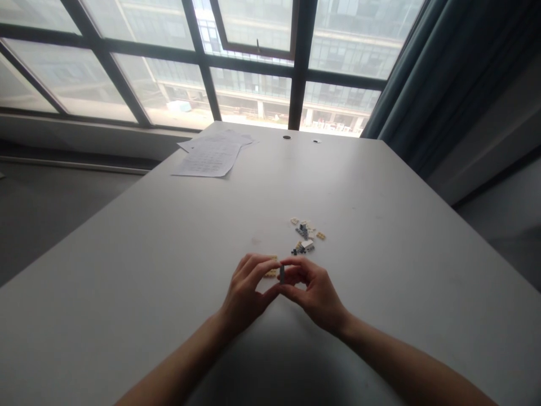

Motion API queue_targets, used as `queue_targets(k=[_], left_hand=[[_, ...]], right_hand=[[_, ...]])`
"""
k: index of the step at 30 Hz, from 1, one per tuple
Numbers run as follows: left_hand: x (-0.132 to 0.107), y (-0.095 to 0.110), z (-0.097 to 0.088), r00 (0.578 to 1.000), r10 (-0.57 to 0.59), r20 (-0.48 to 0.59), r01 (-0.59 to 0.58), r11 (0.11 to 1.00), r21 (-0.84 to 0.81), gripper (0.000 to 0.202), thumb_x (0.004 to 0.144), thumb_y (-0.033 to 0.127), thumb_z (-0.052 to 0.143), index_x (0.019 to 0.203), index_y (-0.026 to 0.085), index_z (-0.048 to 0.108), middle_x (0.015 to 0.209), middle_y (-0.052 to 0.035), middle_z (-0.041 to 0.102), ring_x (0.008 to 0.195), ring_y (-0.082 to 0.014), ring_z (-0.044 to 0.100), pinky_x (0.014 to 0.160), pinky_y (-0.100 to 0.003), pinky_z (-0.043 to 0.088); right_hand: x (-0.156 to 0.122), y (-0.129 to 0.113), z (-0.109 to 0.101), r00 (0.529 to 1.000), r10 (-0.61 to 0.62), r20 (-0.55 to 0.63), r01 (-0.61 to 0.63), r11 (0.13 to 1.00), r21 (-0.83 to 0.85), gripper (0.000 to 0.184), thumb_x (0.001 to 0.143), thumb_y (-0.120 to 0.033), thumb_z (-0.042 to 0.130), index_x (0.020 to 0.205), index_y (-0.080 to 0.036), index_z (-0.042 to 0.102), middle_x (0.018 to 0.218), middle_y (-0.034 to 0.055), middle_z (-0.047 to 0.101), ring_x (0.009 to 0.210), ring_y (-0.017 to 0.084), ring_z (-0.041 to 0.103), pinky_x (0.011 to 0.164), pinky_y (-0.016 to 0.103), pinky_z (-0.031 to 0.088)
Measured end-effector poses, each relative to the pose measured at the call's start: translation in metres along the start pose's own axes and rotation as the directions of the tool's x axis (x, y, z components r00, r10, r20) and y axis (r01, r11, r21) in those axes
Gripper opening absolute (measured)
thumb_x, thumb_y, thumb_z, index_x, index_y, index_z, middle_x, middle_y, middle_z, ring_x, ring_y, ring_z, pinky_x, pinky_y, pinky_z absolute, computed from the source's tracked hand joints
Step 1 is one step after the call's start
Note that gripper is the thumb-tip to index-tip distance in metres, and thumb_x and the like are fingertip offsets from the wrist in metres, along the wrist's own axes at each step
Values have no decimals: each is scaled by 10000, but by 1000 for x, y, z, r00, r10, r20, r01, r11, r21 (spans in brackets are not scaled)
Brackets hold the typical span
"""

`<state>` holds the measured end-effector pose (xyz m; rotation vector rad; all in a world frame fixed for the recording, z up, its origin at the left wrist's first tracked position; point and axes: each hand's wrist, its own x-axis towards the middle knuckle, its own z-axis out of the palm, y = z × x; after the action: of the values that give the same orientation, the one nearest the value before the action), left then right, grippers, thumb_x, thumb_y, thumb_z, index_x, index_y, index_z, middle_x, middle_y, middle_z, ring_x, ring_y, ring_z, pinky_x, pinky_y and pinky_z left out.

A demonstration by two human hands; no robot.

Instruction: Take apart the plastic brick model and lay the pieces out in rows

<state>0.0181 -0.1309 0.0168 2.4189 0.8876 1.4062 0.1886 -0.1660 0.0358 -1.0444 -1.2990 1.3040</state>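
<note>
My left hand [247, 293] and my right hand [315, 290] meet over the near middle of a white table [169, 270]. Both are pinched together on a small grey building piece [282, 274] held upright between the fingertips. A tan piece [271, 273] shows just behind my left fingers; whether it is held or lying on the table I cannot tell. A little beyond the hands lies a small scatter of tan, white and dark toy bricks [305, 235].
Several printed paper sheets [211, 155] lie at the table's far left corner. Two small round holes or caps [287, 137] sit near the far edge. Large windows stand behind the table, with a dark curtain [443, 79] at the right.
</note>
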Motion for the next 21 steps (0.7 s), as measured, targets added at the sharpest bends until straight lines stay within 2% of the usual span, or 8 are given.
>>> queue_targets(k=[4,7,10,14,16,18,20,21], left_hand=[[0,1,0,998,56,13,-56,998,38,344,799,188,690,1128,220,595,956,-57,660,905,-181,596,802,-321,512],[-1,2,2,996,91,20,-92,995,49,360,801,160,682,1146,224,601,923,-45,674,864,-168,602,780,-305,516],[-3,1,2,993,108,45,-110,993,31,351,796,155,687,1130,220,604,943,-49,684,871,-173,604,788,-315,512],[-5,1,2,983,133,125,-144,986,83,346,829,229,656,1166,206,580,1009,-70,687,931,-189,612,834,-339,492],[-4,1,2,967,162,197,-193,970,148,310,849,253,628,1153,198,592,1041,-79,681,981,-201,609,870,-356,474],[-3,1,3,938,201,282,-261,945,195,287,862,267,610,1139,189,605,1077,-89,674,1030,-220,598,904,-379,454],[-3,2,4,909,214,357,-305,926,223,311,871,293,599,1160,176,600,1118,-100,663,1079,-242,578,935,-401,434],[-2,2,5,898,206,388,-312,921,234,333,873,314,596,1174,172,594,1140,-104,655,1105,-252,565,950,-410,424]], right_hand=[[0,6,-2,999,44,9,-45,995,86,339,730,-246,749,1047,-205,633,853,38,707,826,196,665,787,345,516],[-1,11,-1,998,61,-27,-59,996,74,339,728,-291,754,1034,-195,642,840,36,695,799,191,651,767,336,511],[-1,12,-8,998,24,-55,-27,998,-49,333,766,-307,718,1074,-204,643,801,18,675,739,165,615,728,307,492],[1,9,-36,993,-71,-97,42,959,-281,296,788,-361,690,1041,-208,683,781,15,635,700,149,544,701,286,443],[3,10,-52,990,19,-143,-48,977,-206,332,790,-442,672,1007,-191,695,774,21,615,662,139,508,639,270,416],[3,13,-64,973,167,-159,-171,985,-14,404,796,-513,641,996,-165,689,734,14,581,602,116,463,575,248,378],[3,16,-72,959,256,-118,-243,963,116,452,815,-554,598,987,-143,679,704,6,549,563,98,428,542,234,351],[3,17,-73,961,262,-94,-251,962,110,457,829,-558,577,985,-141,676,701,6,542,557,95,423,537,233,348]])
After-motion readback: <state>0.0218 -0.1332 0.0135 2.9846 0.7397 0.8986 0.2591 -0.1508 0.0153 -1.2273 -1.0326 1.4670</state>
